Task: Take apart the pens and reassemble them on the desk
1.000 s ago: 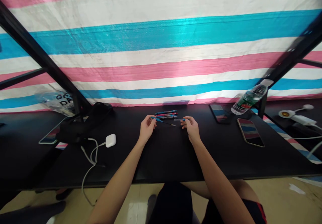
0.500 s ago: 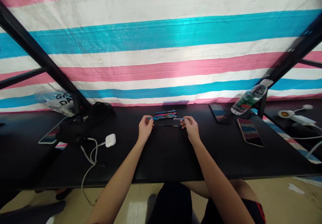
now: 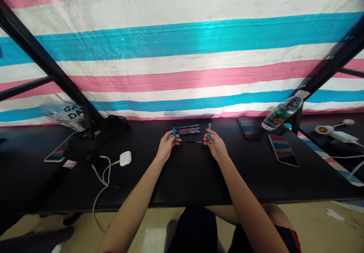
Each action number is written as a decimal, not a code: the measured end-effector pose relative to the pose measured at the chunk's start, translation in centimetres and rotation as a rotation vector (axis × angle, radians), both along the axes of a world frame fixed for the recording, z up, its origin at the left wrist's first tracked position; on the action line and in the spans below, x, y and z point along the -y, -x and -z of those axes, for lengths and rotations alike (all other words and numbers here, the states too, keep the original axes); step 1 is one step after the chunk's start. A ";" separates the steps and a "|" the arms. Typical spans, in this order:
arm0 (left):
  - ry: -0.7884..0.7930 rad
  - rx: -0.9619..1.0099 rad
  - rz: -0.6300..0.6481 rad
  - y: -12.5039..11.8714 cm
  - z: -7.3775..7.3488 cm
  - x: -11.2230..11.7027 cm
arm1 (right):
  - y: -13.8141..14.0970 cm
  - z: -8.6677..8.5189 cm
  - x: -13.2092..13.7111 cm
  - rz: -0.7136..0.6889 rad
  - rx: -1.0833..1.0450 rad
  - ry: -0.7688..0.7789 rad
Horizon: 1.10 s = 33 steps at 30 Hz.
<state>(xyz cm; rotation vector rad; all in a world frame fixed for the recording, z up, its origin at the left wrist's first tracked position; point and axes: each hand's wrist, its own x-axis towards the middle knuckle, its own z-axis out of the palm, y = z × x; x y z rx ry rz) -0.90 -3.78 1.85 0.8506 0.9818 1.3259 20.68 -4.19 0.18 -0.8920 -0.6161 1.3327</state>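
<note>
Between the fingers of my left hand (image 3: 167, 145) is a blue pen part (image 3: 174, 133), held roughly upright. My right hand (image 3: 215, 145) pinches a clear pen barrel (image 3: 209, 128) with a blue grip, also upright. A thin dark pen refill (image 3: 192, 142) lies flat on the black table between the two hands, its left end close to my left fingertips. Just beyond it, several blue and red pens (image 3: 187, 130) rest side by side.
To the right are a phone (image 3: 283, 150), a dark blurred-out device (image 3: 249, 128) and a tilted water bottle (image 3: 284, 110). A white earbud case (image 3: 125, 158) and white cables (image 3: 106, 171) lie left. Black metal posts (image 3: 57, 74) flank the striped sheet (image 3: 182, 71).
Both pen parts have turned from lying sideways to upright in my fingers. My left hand has shifted slightly right, closer to the refill.
</note>
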 end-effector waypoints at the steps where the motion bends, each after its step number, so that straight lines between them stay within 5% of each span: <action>1: 0.019 0.011 0.004 0.0 -0.1 0.0 | 0.0 0.0 0.0 -0.010 -0.006 0.007; 8: 0.073 0.070 -0.017 0.0 0.0 -0.1 | 0.2 -0.3 0.1 -0.035 -0.005 0.032; 17: -0.040 -0.004 -0.020 0.2 0.3 -0.1 | 0.2 -0.4 0.3 -0.035 0.024 0.018; 33: -0.036 -0.039 -0.015 -0.1 -0.4 0.3 | 0.7 -0.1 0.4 -0.070 0.283 -0.108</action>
